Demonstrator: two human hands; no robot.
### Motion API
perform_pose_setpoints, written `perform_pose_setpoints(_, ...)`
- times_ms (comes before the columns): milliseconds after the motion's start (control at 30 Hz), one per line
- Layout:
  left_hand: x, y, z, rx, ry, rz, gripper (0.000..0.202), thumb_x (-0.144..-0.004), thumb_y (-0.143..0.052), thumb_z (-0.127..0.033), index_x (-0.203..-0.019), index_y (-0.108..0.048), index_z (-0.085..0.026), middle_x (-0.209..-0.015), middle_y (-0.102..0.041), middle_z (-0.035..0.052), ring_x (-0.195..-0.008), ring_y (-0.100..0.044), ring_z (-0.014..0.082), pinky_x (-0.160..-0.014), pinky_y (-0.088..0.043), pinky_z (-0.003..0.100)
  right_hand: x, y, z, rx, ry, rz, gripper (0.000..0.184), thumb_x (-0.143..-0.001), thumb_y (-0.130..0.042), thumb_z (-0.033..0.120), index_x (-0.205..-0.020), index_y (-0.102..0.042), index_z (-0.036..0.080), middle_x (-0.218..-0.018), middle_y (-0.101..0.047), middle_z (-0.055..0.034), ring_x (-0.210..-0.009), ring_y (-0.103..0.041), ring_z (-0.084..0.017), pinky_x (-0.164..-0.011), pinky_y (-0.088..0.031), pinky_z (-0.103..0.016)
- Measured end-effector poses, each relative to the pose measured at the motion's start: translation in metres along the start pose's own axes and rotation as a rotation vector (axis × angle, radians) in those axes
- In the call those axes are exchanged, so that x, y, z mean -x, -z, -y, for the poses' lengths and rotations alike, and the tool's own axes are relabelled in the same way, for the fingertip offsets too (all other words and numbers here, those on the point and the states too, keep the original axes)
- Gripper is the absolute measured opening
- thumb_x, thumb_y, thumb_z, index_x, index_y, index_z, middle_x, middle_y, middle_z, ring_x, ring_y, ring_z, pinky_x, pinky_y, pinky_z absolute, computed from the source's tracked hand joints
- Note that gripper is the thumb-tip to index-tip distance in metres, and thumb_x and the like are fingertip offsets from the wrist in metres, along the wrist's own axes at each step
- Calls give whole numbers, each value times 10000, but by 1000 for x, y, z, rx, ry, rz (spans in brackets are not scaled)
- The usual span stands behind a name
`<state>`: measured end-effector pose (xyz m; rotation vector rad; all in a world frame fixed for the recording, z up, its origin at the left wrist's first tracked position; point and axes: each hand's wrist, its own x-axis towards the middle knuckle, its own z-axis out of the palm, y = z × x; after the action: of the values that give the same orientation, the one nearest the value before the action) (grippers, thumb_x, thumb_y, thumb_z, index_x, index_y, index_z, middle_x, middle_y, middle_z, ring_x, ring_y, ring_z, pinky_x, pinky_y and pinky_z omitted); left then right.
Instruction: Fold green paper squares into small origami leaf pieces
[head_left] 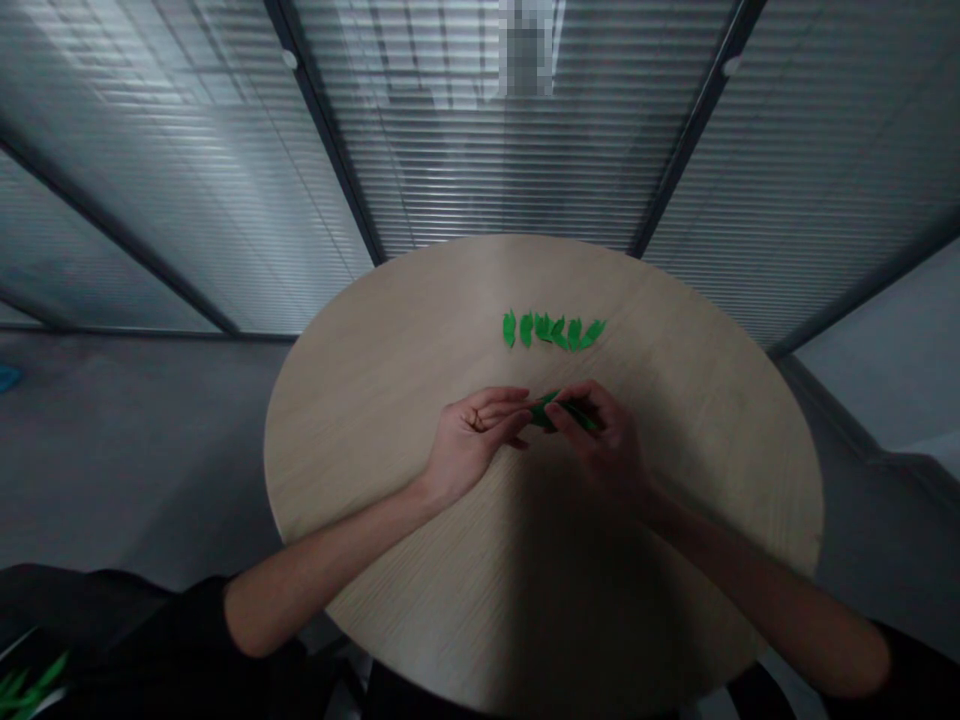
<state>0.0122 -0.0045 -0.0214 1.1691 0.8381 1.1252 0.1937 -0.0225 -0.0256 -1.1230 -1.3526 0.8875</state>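
Over the middle of the round table (360, 420), both hands meet at a green leaf (543, 408). The thumb and fingers of my left hand (480, 432) pinch its left end; a ring is on one finger. My right hand (600, 430) closes its thumb and fingertips on the right part, with more green showing between and behind its fingers. Whether that is one leaf or more than one I cannot tell. Just beyond the hands, several green leaves (526, 329) lie in a row on the table, the right-hand ones tilted and close together.
Behind the table's far edge stands a glass partition with blinds (495, 170) and dark frames. Green foliage (34, 690) shows at the lower left corner. A small blue item (7, 377) lies on the floor at the far left.
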Motion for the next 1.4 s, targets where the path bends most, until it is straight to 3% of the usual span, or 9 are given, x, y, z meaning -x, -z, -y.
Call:
perform_pose_setpoints(833,2,1,-1,-24,-34,5,362,-792,-882,-388,-1023,-745,-145,-869,-825,66,-767,-795,204,-637,-676,284,1,2,-5,99,33,3,257,-925,-744,455,-917,-640,221,-782,-696,-8,-678,-685,-170,-631,-548,-300)
perform_pose_setpoints(1100,2,0,0,5,-52,-5,322,-794,-882,-342,-1003,-738,-144,-849,-810,50,-723,-768,161,-614,-661,240,1,1,-4,78,45,21,248,-944,-734,445,-932,-623,223,-794,-685,3,-631,-675,-150,-591,-539,-280)
perform_pose_setpoints(1400,4,-3,-3,-61,-81,-6,290,-774,-866,-267,-1003,-737,-146,-811,-757,36,-715,-727,154,-565,-638,223,4,0,-3,210,120,29,228,-941,-722,436,-923,-612,237,-785,-686,-4,-634,-651,-151,-585,-531,-278)
